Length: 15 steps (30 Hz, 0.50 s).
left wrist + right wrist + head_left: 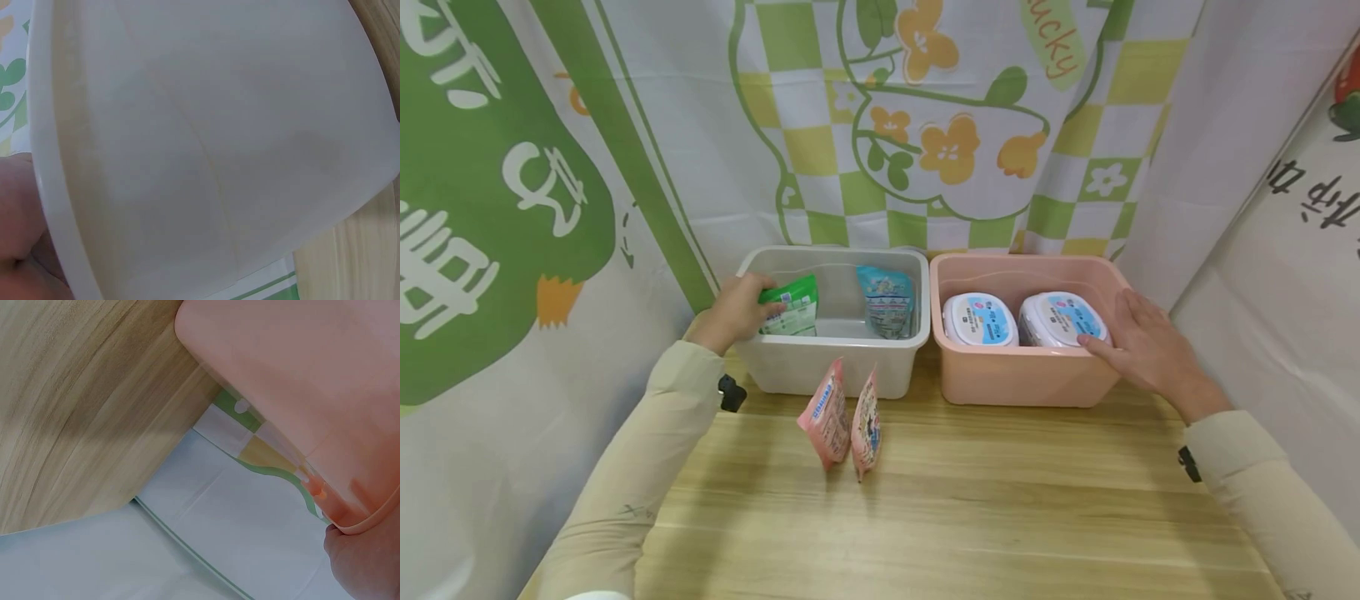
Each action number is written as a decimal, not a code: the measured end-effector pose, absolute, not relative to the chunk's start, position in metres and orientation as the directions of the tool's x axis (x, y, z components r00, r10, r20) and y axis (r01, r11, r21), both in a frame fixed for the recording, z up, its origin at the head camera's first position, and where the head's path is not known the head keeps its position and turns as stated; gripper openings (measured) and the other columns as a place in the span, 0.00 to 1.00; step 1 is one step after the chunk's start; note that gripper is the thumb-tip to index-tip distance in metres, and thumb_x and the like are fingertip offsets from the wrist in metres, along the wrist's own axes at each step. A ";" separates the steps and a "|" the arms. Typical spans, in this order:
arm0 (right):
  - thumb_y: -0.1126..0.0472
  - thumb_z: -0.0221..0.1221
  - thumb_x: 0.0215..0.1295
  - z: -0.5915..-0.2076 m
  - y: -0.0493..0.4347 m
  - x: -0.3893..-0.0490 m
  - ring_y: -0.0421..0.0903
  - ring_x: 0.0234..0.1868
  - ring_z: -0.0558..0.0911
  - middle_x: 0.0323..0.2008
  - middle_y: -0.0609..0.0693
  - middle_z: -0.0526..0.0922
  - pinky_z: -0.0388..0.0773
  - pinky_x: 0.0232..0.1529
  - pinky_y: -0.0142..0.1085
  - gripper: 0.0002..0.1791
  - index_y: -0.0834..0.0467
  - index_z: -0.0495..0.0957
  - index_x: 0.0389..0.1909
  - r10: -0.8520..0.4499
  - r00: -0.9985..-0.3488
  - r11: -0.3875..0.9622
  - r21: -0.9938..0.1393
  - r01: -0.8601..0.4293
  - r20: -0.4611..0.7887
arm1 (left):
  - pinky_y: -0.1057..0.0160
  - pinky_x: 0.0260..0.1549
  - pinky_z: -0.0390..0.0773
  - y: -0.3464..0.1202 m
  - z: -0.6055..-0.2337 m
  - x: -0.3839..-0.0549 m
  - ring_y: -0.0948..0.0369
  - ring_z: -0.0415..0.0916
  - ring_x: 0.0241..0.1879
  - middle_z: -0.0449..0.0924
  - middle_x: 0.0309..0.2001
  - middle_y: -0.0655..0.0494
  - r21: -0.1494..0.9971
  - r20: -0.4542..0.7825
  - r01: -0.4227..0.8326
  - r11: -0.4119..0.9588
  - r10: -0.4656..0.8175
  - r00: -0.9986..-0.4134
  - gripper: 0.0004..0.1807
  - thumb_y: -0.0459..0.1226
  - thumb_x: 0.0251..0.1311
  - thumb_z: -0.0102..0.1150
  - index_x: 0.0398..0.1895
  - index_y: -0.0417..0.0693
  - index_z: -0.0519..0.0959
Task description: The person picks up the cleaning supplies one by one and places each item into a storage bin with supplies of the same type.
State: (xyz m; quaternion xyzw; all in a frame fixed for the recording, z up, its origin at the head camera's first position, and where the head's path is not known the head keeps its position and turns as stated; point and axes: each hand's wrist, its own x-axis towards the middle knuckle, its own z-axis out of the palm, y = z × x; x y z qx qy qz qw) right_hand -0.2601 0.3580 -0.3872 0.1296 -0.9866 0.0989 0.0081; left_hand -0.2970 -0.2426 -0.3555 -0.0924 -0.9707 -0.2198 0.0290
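My left hand (739,312) reaches over the left rim of a white plastic bin (820,367). Its fingers pinch a green packet (796,310) that stands inside; in the left wrist view the bin's outer wall (219,150) hides most of the hand. At the right end of a pink bin (1030,379), my right hand (1153,350) rests on the rim, its fingers extended and the thumb reaching over the edge. Two white tubs (981,320) with blue-and-white lids sit in the pink bin. A blue packet (887,302) leans at the white bin's right end.
Two pink packets (827,417) stand upright on the wooden table (970,517) in front of the white bin. Both bins stand side by side against a patterned cloth (947,150). Hanging fabric (1292,333) closes off the right side, and printed fabric the left.
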 end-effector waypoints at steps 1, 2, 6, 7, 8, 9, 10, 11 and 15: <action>0.30 0.43 0.79 -0.388 0.358 -0.260 0.75 0.83 0.39 0.81 0.77 0.31 0.40 0.80 0.69 0.59 0.74 0.30 0.81 -0.254 -0.966 0.947 -0.193 -0.258 0.043 | 0.40 0.57 0.79 -0.242 -0.356 -0.297 0.40 0.80 0.54 0.81 0.61 0.29 0.425 0.100 0.196 0.884 0.169 -0.981 0.25 0.37 0.73 0.65 0.65 0.28 0.77; 0.30 0.43 0.79 -0.388 0.358 -0.260 0.75 0.83 0.39 0.81 0.77 0.31 0.40 0.80 0.69 0.59 0.74 0.30 0.81 -0.255 -0.966 0.946 -0.194 -0.258 0.045 | 0.40 0.57 0.79 -0.242 -0.357 -0.297 0.40 0.80 0.53 0.82 0.60 0.30 0.424 0.104 0.201 0.883 0.173 -0.979 0.24 0.37 0.73 0.65 0.64 0.28 0.77; 0.30 0.44 0.79 -0.388 0.358 -0.260 0.75 0.83 0.39 0.82 0.77 0.31 0.40 0.80 0.69 0.59 0.73 0.29 0.81 -0.252 -0.967 0.945 -0.204 -0.256 0.045 | 0.42 0.53 0.79 -0.241 -0.361 -0.298 0.42 0.80 0.48 0.84 0.56 0.31 0.414 0.121 0.225 0.882 0.192 -0.974 0.21 0.36 0.71 0.66 0.60 0.28 0.80; 0.30 0.44 0.79 -0.388 0.358 -0.259 0.75 0.83 0.39 0.82 0.77 0.31 0.40 0.80 0.69 0.59 0.73 0.29 0.81 -0.252 -0.967 0.944 -0.206 -0.256 0.047 | 0.42 0.53 0.78 -0.241 -0.361 -0.298 0.43 0.80 0.48 0.85 0.55 0.31 0.413 0.123 0.228 0.882 0.194 -0.973 0.20 0.35 0.71 0.66 0.59 0.28 0.80; 0.30 0.44 0.79 -0.388 0.358 -0.259 0.75 0.83 0.39 0.82 0.77 0.31 0.40 0.80 0.70 0.59 0.73 0.30 0.81 -0.252 -0.966 0.944 -0.207 -0.257 0.049 | 0.42 0.52 0.78 -0.241 -0.362 -0.298 0.43 0.79 0.47 0.85 0.54 0.31 0.409 0.126 0.231 0.883 0.196 -0.972 0.20 0.35 0.71 0.66 0.58 0.28 0.81; 0.30 0.44 0.79 -0.388 0.358 -0.259 0.75 0.83 0.39 0.82 0.77 0.31 0.40 0.80 0.69 0.59 0.73 0.30 0.81 -0.253 -0.966 0.944 -0.208 -0.258 0.050 | 0.42 0.52 0.78 -0.241 -0.362 -0.298 0.43 0.80 0.47 0.85 0.54 0.31 0.410 0.126 0.232 0.882 0.197 -0.972 0.19 0.35 0.71 0.66 0.58 0.28 0.81; 0.30 0.44 0.79 -0.387 0.358 -0.259 0.75 0.83 0.39 0.82 0.77 0.32 0.40 0.80 0.69 0.59 0.73 0.30 0.81 -0.253 -0.966 0.943 -0.208 -0.259 0.051 | 0.42 0.52 0.78 -0.240 -0.362 -0.298 0.43 0.79 0.47 0.85 0.53 0.31 0.410 0.125 0.233 0.882 0.198 -0.972 0.19 0.34 0.71 0.66 0.57 0.28 0.81; 0.30 0.44 0.79 -0.387 0.358 -0.259 0.75 0.83 0.39 0.82 0.77 0.32 0.40 0.80 0.69 0.59 0.73 0.29 0.81 -0.255 -0.965 0.943 -0.206 -0.261 0.052 | 0.42 0.52 0.79 -0.240 -0.362 -0.298 0.44 0.79 0.47 0.85 0.53 0.31 0.412 0.121 0.229 0.882 0.196 -0.973 0.19 0.34 0.71 0.66 0.57 0.28 0.81; 0.31 0.45 0.79 -0.386 0.357 -0.259 0.75 0.83 0.41 0.81 0.78 0.33 0.41 0.80 0.69 0.59 0.74 0.30 0.81 -0.259 -0.964 0.943 -0.200 -0.266 0.061 | 0.41 0.55 0.79 -0.240 -0.361 -0.297 0.43 0.80 0.48 0.84 0.54 0.30 0.413 0.110 0.223 0.883 0.194 -0.975 0.19 0.33 0.71 0.66 0.58 0.27 0.80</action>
